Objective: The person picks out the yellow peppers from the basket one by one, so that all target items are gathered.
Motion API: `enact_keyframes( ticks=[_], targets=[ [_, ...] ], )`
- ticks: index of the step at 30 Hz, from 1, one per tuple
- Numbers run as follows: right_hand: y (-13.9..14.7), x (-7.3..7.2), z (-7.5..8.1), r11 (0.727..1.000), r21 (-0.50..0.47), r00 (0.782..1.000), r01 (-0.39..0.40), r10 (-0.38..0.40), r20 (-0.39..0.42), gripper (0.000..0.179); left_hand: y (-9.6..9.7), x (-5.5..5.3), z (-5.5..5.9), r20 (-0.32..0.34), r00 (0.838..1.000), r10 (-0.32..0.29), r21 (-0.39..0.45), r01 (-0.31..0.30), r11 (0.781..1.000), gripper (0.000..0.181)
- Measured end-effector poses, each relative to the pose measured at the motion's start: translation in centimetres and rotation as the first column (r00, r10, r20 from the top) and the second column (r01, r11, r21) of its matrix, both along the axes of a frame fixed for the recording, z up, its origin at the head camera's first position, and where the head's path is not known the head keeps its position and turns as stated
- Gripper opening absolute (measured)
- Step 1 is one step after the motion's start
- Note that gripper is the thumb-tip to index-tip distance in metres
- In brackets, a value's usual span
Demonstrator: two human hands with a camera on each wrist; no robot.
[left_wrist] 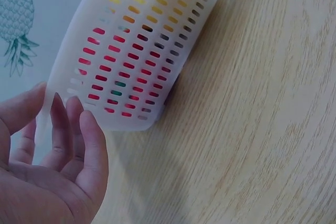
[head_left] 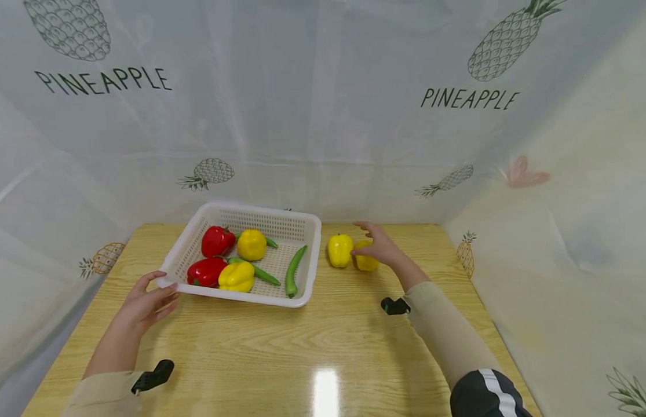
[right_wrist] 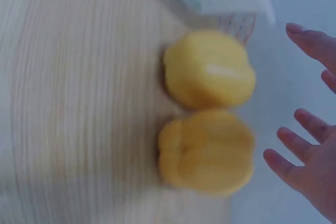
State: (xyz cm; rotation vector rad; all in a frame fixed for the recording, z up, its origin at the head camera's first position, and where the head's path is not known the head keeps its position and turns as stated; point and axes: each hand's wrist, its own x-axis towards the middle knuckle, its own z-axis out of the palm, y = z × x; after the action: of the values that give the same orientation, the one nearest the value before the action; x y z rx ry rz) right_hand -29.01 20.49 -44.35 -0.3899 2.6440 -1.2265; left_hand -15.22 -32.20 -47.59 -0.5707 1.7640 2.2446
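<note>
A white perforated plastic basket [head_left: 273,298] stands on the table. My left hand [head_left: 145,301] pinches its near left corner, thumb and fingers on either side of the rim [left_wrist: 50,95]. Inside lie two red bell peppers [head_left: 217,241], two yellow bell peppers [head_left: 251,245] and several green chili peppers [head_left: 295,272]. Right of the basket, two more yellow bell peppers [head_left: 340,250] sit side by side on the wood. My right hand [head_left: 381,246] hovers over the right-hand one [head_left: 367,263], fingers spread and holding nothing; the right wrist view shows it apart from both peppers [right_wrist: 210,69].
The wooden table [head_left: 323,330] ends at a pale sheet [head_left: 323,116] printed with pineapples, which hangs behind it and along both sides. The basket's far side stands close to this sheet.
</note>
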Motion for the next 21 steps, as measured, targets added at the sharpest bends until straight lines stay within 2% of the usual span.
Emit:
enact_keyframes(
  ticks=[12, 21],
  targets=[
    [-5.0, 1.6, 3.6, 0.979, -0.097, 0.983, -0.180, 0.182, 0.015, 0.078, 0.3, 0.3, -0.1, -0.013, 1.000, -0.011, 0.001, 0.011, 1.000, 0.039],
    [-8.5, 2.4, 4.8, 0.960, -0.068, 0.962, -0.271, 0.273, 0.019, 0.075, 0.3, 0.4, 0.1, -0.008, 1.000, -0.026, -0.013, 0.026, 1.000, 0.045]
  ],
)
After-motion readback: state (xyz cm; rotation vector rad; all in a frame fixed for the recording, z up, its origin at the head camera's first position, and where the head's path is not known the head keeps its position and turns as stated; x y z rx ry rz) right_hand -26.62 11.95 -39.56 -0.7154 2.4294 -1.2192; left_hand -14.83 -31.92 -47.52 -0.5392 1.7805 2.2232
